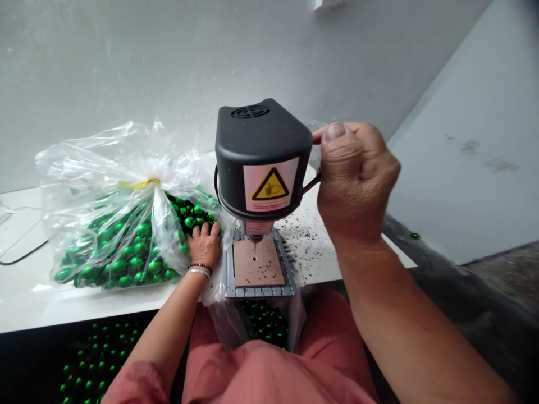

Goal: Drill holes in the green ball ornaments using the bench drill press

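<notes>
A clear plastic bag (96, 163), tied with a yellow tie (141, 183), lies on the white table (105, 300). Shiny green balls (137, 261) fill its lower part. Loose green balls are also visible below the table edge.

The left hand (204, 246) is at the right side of the bag, palm down, fingers slightly spread and tips among the balls. Its palm side is hidden; whether a ball is pinched cannot be determined. A dark bead bracelet and a light one encircle the wrist.

Immediately right of this hand is the drill (263, 151), with its base (261, 292) at the front table edge. The bit (255, 247) is upright, directly above the hole (255, 258) in the brown plate (244, 272). No ball is visible at the hole. Critical relation: balls left, hole right, left hand between them and nearer to the hole than the right hand.

The right hand (357, 179) is raised beside the drill, fingers curled into a fist around the lever (310, 184). Dark chips are scattered on the table below.
</notes>
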`<action>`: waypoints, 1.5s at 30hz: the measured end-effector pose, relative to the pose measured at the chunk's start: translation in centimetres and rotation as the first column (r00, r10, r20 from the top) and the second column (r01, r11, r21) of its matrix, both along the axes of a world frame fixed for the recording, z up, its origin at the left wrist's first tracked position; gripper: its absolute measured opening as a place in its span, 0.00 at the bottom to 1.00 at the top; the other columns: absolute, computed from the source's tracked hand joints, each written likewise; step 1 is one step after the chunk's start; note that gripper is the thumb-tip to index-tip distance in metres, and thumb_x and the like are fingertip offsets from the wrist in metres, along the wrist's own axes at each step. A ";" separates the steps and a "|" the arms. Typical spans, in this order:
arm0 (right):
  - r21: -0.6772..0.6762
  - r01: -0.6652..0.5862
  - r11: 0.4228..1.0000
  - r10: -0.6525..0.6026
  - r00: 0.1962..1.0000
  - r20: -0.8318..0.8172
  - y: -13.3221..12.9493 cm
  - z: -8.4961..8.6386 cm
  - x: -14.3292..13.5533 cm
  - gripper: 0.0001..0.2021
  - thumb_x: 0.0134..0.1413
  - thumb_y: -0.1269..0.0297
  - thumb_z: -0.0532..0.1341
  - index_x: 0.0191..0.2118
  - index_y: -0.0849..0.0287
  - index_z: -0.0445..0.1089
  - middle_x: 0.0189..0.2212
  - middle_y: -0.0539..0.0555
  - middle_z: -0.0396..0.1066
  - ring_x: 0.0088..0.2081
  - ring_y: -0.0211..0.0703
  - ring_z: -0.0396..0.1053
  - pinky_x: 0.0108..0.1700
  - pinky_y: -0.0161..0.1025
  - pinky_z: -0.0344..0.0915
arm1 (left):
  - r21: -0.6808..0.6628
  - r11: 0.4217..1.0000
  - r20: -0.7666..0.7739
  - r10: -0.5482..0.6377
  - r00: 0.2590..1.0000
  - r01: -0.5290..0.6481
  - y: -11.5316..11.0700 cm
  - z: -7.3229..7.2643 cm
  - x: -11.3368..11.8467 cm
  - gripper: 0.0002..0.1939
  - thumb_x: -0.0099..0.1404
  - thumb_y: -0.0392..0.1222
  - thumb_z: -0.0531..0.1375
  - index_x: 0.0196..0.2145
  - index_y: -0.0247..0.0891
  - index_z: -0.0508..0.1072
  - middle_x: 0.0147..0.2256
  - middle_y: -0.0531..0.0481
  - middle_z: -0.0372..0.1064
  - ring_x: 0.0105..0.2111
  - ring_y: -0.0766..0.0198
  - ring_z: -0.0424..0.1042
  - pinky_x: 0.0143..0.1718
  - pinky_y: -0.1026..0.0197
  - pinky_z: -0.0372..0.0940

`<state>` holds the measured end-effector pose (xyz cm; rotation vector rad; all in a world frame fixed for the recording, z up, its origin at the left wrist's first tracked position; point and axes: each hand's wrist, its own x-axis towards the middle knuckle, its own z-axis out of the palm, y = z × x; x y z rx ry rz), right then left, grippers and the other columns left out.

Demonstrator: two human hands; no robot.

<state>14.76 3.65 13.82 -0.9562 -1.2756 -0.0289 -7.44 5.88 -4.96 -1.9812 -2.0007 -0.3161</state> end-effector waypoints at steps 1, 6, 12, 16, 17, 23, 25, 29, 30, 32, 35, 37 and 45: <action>0.000 0.001 1.000 -0.001 1.000 -0.004 0.0 0.0 0.0 0.16 0.58 0.57 0.49 0.31 0.61 0.68 0.21 0.45 0.61 0.24 0.24 0.55 0.29 0.29 0.55 | 0.005 1.000 0.009 -0.003 1.000 0.003 0.5 0.0 0.0 0.20 0.63 0.44 0.51 0.52 0.45 0.66 0.49 0.39 0.65 0.47 0.45 0.58 0.44 0.40 0.54; -0.058 0.011 0.998 -0.011 1.000 -0.008 -0.2 0.1 0.0 0.17 0.57 0.56 0.49 0.31 0.61 0.69 0.20 0.46 0.59 0.23 0.26 0.53 0.28 0.30 0.55 | 0.041 0.997 0.040 -0.061 0.997 0.059 1.1 -0.2 -0.5 0.20 0.63 0.46 0.52 0.52 0.42 0.66 0.46 0.39 0.67 0.46 0.47 0.60 0.46 0.41 0.55; -0.025 0.003 1.000 -0.003 1.000 -0.006 -0.2 0.1 0.0 0.18 0.58 0.55 0.49 0.31 0.62 0.69 0.21 0.46 0.60 0.25 0.27 0.55 0.29 0.30 0.56 | 0.037 0.987 -0.041 -0.154 0.987 0.156 -1.1 -0.8 -1.3 0.21 0.63 0.44 0.52 0.53 0.41 0.65 0.40 0.42 0.69 0.43 0.51 0.64 0.57 0.36 0.39; -0.031 0.002 1.000 -0.002 1.000 -0.005 -0.2 0.1 0.0 0.17 0.57 0.55 0.49 0.30 0.62 0.68 0.21 0.46 0.60 0.25 0.26 0.55 0.29 0.29 0.56 | 0.015 0.983 0.000 -0.183 0.983 0.183 -1.8 -0.3 -1.3 0.20 0.63 0.43 0.52 0.52 0.40 0.66 0.38 0.43 0.71 0.40 0.53 0.67 0.56 0.36 0.41; -0.030 0.002 1.000 -0.002 1.000 -0.008 -0.2 0.1 0.0 0.17 0.57 0.55 0.49 0.30 0.62 0.68 0.21 0.46 0.60 0.25 0.26 0.55 0.29 0.29 0.55 | 0.042 0.985 0.045 -0.172 0.984 0.170 -1.9 0.0 -1.1 0.20 0.63 0.44 0.53 0.51 0.39 0.67 0.38 0.42 0.71 0.39 0.54 0.68 0.56 0.37 0.44; -0.018 -0.012 1.000 0.012 1.000 -0.012 -0.2 0.0 0.0 0.17 0.58 0.55 0.49 0.30 0.61 0.68 0.20 0.46 0.59 0.24 0.26 0.54 0.28 0.29 0.55 | 0.205 0.978 0.666 -0.116 0.737 -0.031 -4.7 4.0 0.1 0.25 0.61 0.50 0.53 0.53 0.35 0.62 0.40 0.42 0.68 0.37 0.58 0.68 0.45 0.52 0.62; -0.021 -0.009 1.000 0.009 1.000 -0.016 -0.2 0.0 0.0 0.17 0.58 0.55 0.48 0.30 0.61 0.67 0.20 0.45 0.58 0.24 0.26 0.54 0.29 0.30 0.55 | 0.104 0.994 0.905 -0.103 0.413 0.019 -6.1 5.2 0.8 0.24 0.61 0.52 0.54 0.51 0.38 0.62 0.36 0.47 0.68 0.31 0.62 0.68 0.40 0.55 0.64; 0.000 -0.014 1.000 0.014 1.000 -0.018 -0.1 0.0 0.0 0.17 0.58 0.55 0.49 0.29 0.61 0.67 0.20 0.45 0.59 0.24 0.25 0.54 0.29 0.29 0.55 | -0.047 0.967 0.936 0.129 -0.326 0.250 -7.9 6.1 2.1 0.16 0.61 0.54 0.52 0.32 0.37 0.65 0.29 0.50 0.65 0.22 0.70 0.63 0.32 0.58 0.66; 0.006 -0.019 1.000 0.019 1.000 -0.018 -0.1 -0.1 0.0 0.17 0.58 0.55 0.49 0.29 0.61 0.66 0.20 0.45 0.58 0.24 0.24 0.54 0.29 0.28 0.55 | -0.066 0.956 0.895 0.184 -0.406 0.287 -8.1 6.0 2.3 0.16 0.60 0.53 0.53 0.27 0.37 0.63 0.29 0.50 0.65 0.22 0.71 0.61 0.30 0.59 0.65; 0.009 -0.030 1.000 0.030 0.999 -0.017 -0.1 -0.1 0.0 0.16 0.58 0.56 0.48 0.29 0.61 0.66 0.19 0.44 0.56 0.24 0.24 0.53 0.29 0.28 0.54 | -0.090 0.942 0.845 0.245 -0.476 0.324 -8.1 5.6 2.7 0.14 0.57 0.50 0.56 0.24 0.37 0.61 0.27 0.50 0.65 0.21 0.72 0.60 0.26 0.62 0.63; 0.006 -0.029 1.000 0.029 0.999 -0.014 -0.2 -0.1 0.0 0.16 0.58 0.56 0.48 0.29 0.61 0.65 0.19 0.44 0.55 0.23 0.23 0.52 0.29 0.27 0.54 | -0.102 0.933 0.830 0.271 -0.488 0.345 -7.8 5.1 3.1 0.11 0.55 0.47 0.59 0.28 0.36 0.64 0.26 0.51 0.65 0.21 0.72 0.61 0.23 0.64 0.60; 0.001 -0.031 1.000 0.031 0.999 -0.020 -0.3 0.0 0.0 0.17 0.58 0.56 0.48 0.29 0.62 0.65 0.20 0.44 0.55 0.23 0.23 0.52 0.29 0.27 0.54 | -0.125 0.925 0.865 0.279 -0.416 0.359 -7.7 5.0 3.3 0.15 0.54 0.46 0.60 0.36 0.35 0.66 0.27 0.51 0.66 0.20 0.72 0.61 0.22 0.65 0.58; -0.029 -0.031 0.999 0.030 0.999 -0.046 -0.4 0.1 -0.1 0.19 0.57 0.52 0.47 0.28 0.62 0.64 0.22 0.44 0.57 0.26 0.22 0.57 0.34 0.27 0.59 | -0.187 0.923 0.916 0.041 0.399 0.335 -8.0 4.4 3.9 0.23 0.54 0.50 0.60 0.45 0.38 0.67 0.34 0.50 0.71 0.25 0.68 0.66 0.29 0.63 0.63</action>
